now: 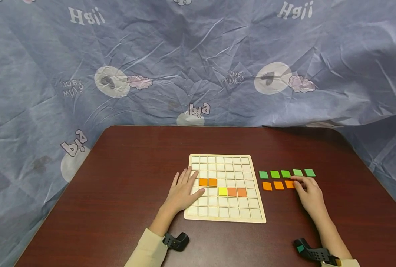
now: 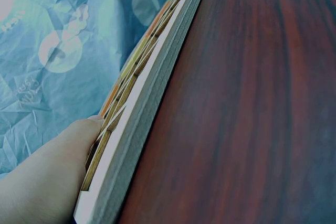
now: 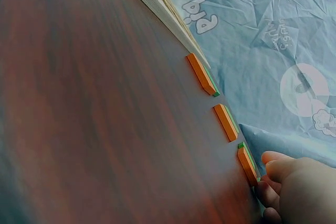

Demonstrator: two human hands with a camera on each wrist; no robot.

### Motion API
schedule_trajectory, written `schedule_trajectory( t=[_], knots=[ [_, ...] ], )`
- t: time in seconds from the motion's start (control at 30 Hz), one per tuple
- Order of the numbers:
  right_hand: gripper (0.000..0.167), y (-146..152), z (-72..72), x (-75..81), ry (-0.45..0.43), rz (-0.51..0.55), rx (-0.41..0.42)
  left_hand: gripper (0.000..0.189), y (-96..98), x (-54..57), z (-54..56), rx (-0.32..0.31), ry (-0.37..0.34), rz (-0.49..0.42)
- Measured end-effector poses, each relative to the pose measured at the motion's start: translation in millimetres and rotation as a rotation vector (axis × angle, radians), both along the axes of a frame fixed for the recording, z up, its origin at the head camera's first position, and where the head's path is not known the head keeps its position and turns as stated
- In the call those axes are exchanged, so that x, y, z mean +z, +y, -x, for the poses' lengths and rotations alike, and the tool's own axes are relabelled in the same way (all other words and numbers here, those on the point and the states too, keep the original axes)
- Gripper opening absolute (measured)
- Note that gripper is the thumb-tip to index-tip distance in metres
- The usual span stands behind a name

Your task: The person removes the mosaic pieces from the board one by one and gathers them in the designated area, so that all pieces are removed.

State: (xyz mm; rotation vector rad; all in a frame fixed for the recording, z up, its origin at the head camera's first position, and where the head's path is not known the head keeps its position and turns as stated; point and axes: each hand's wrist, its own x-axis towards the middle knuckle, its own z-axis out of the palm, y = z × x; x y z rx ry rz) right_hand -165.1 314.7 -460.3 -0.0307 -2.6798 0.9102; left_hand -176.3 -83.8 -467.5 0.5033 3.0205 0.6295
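Note:
A pale wooden grid board (image 1: 224,214) lies on the table. My left hand (image 1: 182,193) rests on its left edge with the fingers spread; the left wrist view shows the thumb (image 2: 79,137) against the board's rim. Set into the grid are two orange tiles (image 1: 208,182), a yellow tile (image 1: 223,191) and two reddish-orange tiles (image 1: 237,191). To the right of the board, my right hand (image 1: 311,195) is at the right end of a row of orange tiles (image 1: 278,185). Its fingertips are beside the end tile (image 3: 247,166), seemingly touching it; part of the grasp is hidden.
Several green tiles (image 1: 285,174) form a row behind the orange ones. The dark brown table (image 1: 118,185) ends at a blue printed cloth (image 1: 198,55) hanging behind it. Both wrists wear black camera mounts (image 1: 176,241).

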Motion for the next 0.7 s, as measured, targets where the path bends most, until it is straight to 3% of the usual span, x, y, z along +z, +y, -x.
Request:
schedule_trajectory(
  t=[0.7],
  knots=[
    [0.027, 0.0, -1.6, -0.1, 0.034, 0.006, -0.008, 0.072, -0.3, -0.8, 0.3, -0.002, -0.026, -0.001]
  ],
)
